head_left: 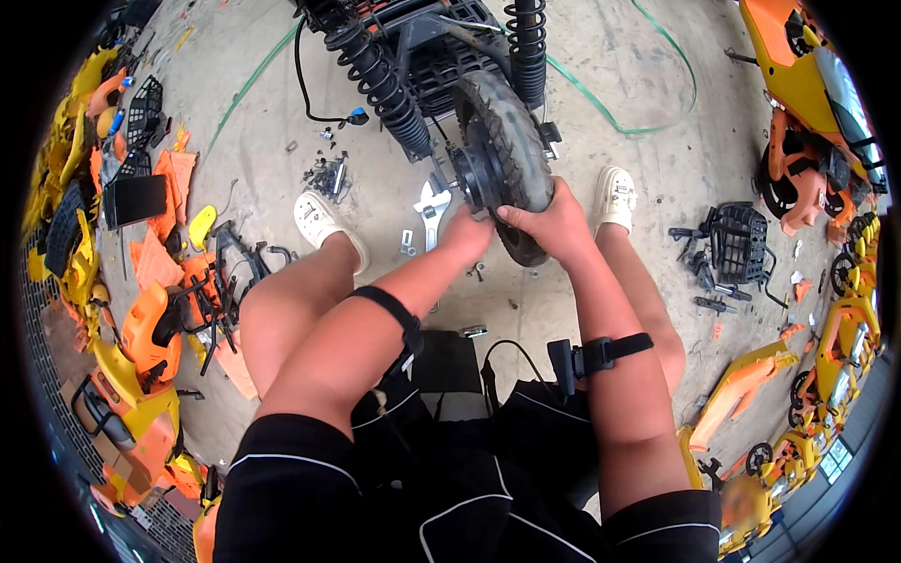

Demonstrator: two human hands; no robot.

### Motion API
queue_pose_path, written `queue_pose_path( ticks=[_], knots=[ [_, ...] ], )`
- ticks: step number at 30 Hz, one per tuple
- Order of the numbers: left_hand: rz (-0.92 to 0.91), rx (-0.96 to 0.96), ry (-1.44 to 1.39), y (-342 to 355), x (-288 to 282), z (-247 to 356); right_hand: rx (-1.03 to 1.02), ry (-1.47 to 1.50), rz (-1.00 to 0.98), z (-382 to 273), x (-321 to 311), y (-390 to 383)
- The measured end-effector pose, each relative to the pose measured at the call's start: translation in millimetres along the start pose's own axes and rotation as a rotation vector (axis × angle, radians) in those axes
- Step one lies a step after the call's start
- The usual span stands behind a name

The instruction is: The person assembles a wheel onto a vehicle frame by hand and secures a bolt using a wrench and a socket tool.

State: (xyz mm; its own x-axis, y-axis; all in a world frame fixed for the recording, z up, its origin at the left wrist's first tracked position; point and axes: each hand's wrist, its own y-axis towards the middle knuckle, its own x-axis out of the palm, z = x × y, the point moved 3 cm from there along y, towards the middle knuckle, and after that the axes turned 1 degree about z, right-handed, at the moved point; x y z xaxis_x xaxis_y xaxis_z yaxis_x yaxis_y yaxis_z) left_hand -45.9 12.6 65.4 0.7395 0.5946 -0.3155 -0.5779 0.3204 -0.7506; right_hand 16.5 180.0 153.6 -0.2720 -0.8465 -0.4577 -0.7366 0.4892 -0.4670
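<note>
Wheel; right fingers grip its tyre; left fingers curl near hub, grasp unclear.

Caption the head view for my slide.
Right hand gripping the black tyre, left hand near the hub, silver wrench nearby.

Upper centre: tyre is black, with blocky tread pattern | centre: wrench is silver | upper right: strap is green | left side: panels are orange and yellow | lower centre: clothes are black with thin white lines
</note>
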Motion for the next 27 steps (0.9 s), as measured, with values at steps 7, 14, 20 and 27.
queue_pose_path(
  ticks=[7,14,20,27],
  knots=[
    [-0.133,-0.047,-0.566,51,9,-33,0.050,-0.003,0.027,-15,-1,2],
    [-0.207,0.060,-0.872,65,-1,-35,0.029,-0.044,-0.002,-21,0,9],
    [-0.226,0.054,-1.116,71,10,-43,-0.011,-0.103,0.013,-24,7,9],
    [-0.160,0.057,-1.127,43,30,-38,0.072,0.025,0.008,-37,12,15]
  ],
)
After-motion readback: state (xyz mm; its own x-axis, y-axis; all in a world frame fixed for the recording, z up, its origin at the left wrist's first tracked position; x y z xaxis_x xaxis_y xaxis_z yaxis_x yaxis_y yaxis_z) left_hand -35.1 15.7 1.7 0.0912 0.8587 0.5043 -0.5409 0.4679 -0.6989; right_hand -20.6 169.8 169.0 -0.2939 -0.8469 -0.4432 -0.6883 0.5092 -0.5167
